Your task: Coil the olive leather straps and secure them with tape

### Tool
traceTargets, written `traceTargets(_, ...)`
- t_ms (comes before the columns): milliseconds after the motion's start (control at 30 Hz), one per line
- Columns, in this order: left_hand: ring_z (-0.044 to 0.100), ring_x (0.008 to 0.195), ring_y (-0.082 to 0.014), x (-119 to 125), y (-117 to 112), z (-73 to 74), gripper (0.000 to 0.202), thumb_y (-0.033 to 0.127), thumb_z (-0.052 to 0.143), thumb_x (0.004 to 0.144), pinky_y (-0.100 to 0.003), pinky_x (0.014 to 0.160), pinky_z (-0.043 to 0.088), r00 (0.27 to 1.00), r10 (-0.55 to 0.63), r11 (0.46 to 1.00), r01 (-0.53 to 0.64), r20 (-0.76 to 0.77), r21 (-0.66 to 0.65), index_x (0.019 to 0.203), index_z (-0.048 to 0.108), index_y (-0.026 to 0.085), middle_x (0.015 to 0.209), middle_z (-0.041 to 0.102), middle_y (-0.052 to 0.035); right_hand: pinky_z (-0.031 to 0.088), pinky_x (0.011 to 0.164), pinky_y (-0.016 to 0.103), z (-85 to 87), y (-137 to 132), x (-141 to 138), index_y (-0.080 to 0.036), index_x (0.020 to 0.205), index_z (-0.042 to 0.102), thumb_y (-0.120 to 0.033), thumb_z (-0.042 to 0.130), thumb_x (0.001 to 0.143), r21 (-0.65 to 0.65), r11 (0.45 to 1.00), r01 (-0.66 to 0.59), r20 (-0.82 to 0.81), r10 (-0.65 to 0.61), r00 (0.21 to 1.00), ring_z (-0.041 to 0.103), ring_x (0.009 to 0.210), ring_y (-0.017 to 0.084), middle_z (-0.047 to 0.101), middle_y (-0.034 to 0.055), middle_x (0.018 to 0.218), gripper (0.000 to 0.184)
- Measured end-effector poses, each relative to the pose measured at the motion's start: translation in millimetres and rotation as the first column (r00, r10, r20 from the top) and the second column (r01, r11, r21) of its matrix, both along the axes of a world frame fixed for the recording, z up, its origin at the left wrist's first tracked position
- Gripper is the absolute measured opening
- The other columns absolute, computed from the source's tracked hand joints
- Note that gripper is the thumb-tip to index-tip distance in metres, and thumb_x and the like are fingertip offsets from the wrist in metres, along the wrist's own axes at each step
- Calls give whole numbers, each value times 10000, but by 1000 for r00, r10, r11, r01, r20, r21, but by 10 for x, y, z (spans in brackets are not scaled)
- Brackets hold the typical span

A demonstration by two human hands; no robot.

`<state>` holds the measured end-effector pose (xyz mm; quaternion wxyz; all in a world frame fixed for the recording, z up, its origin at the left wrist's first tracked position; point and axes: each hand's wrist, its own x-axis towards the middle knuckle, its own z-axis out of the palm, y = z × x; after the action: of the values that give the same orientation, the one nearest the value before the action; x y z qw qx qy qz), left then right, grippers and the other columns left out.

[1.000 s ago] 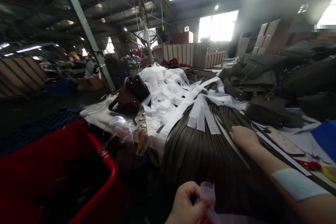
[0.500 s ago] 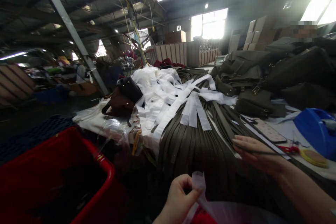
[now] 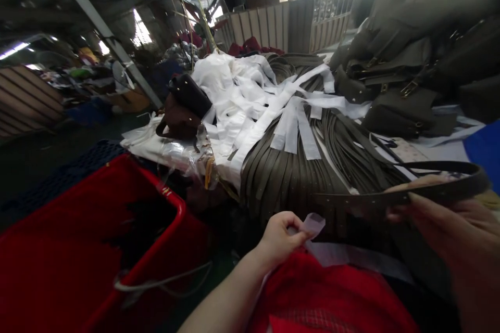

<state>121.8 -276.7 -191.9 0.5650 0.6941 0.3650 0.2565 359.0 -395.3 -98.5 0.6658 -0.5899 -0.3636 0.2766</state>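
Note:
My left hand (image 3: 283,238) pinches one end of a translucent white plastic sleeve (image 3: 351,256), which trails to the right across my lap. At the right, my right hand (image 3: 449,210) grips a dark olive strap (image 3: 363,200) with small holes along it. The strap's punched end points left toward the middle, and its other part loops back above the hand. Beyond both hands lies a thick bundle of similar straps (image 3: 281,177) hanging over the table edge. White sleeves (image 3: 240,114) are heaped on and beside that bundle.
A red bin (image 3: 70,218) stands at the left, with a cord on its side. Dark handbags (image 3: 402,99) are piled at the back right. A blue object (image 3: 484,151) sits at the right edge, and a black and brown bag (image 3: 183,109) lies on the table's left.
My view has tilted down. My right hand has closed on a strap and lifted it clear of the bundle; my left hand still pinches the sleeve.

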Motion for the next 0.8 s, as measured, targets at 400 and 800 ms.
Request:
traceTargets(400, 569, 655, -139, -15, 37, -69, 190, 270, 786, 721, -242, 650, 435, 999, -29, 999, 30, -37, 28, 644, 675, 137, 683, 667, -28, 550, 615, 247, -169, -19, 66, -216, 901, 743, -438, 736, 826, -65, 992, -112, 21, 114, 993, 653, 695, 185, 702, 45, 773, 234)
traceTargets(800, 518, 570, -98, 104, -98, -70, 511, 561, 879, 565, -235, 585, 408, 973, -140, 852, 213, 183, -478, 742, 725, 107, 622, 627, -4, 559, 767, 335, -385, 166, -114, -203, 894, 759, -439, 625, 910, -350, 792, -500, 255, 594, 763, 672, 827, 236, 724, 65, 864, 272)
